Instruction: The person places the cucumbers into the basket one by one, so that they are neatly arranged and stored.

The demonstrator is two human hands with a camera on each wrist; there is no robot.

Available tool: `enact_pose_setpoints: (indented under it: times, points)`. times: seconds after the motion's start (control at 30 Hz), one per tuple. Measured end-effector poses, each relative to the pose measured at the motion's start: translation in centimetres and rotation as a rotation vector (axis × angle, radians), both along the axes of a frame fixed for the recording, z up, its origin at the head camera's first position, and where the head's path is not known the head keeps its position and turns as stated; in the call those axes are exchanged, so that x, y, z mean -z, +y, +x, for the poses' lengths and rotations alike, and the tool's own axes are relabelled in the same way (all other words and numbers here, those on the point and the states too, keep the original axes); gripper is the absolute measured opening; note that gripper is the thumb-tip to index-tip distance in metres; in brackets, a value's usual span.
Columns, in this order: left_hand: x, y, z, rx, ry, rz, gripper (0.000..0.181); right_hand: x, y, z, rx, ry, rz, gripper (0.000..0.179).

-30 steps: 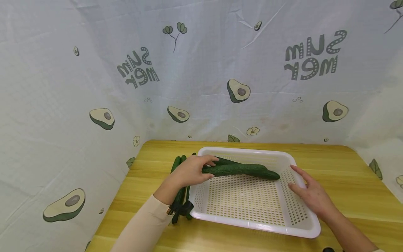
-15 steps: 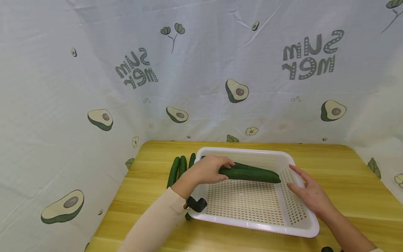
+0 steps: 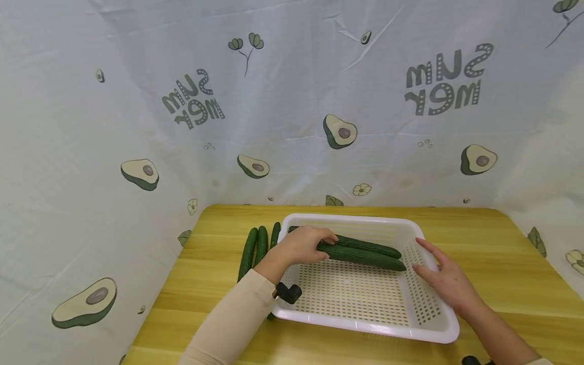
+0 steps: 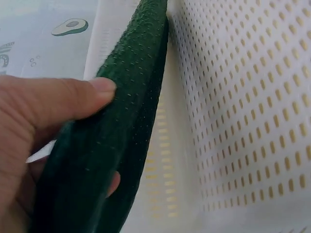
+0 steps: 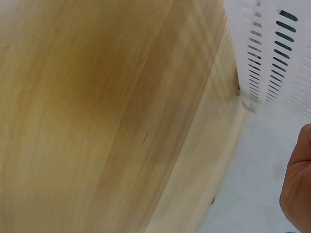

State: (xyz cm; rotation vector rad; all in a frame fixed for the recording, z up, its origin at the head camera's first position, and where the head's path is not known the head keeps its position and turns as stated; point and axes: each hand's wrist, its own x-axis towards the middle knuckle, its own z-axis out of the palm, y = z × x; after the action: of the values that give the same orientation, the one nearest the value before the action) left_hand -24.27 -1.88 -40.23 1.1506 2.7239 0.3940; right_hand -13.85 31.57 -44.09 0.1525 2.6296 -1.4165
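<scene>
My left hand (image 3: 303,244) grips a long dark green cucumber (image 3: 365,257) low inside the white perforated basket (image 3: 365,329). In the left wrist view its thumb (image 4: 103,90) presses the bumpy skin, and a fingertip shows at the other side. Another cucumber (image 3: 371,246) lies alongside, just behind the held one, partly covered by the hand. At the basket's right side my right hand (image 3: 449,284) holds the rim, thumb over the inside. The right wrist view catches part of this hand (image 5: 297,187) outside the slotted wall.
Left of the basket, several cucumbers (image 3: 248,253) lie on the yellow wooden table (image 3: 191,284), partly hidden by the left arm. A white curtain (image 3: 292,111) printed with avocados hangs behind the table and along its sides.
My left hand has moved right and set the cucumber lower, in front of the other one, inside the basket. The right hand stays at the basket's right rim.
</scene>
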Motion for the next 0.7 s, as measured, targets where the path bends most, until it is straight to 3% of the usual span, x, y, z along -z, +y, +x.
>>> enact_pose_setpoints:
  times: [0.7]
  points:
    - [1.2, 0.6, -0.1, -0.058, 0.136, -0.185, 0.049, -0.2, -0.1, -0.1, -0.008, 0.006, 0.036, 0.076]
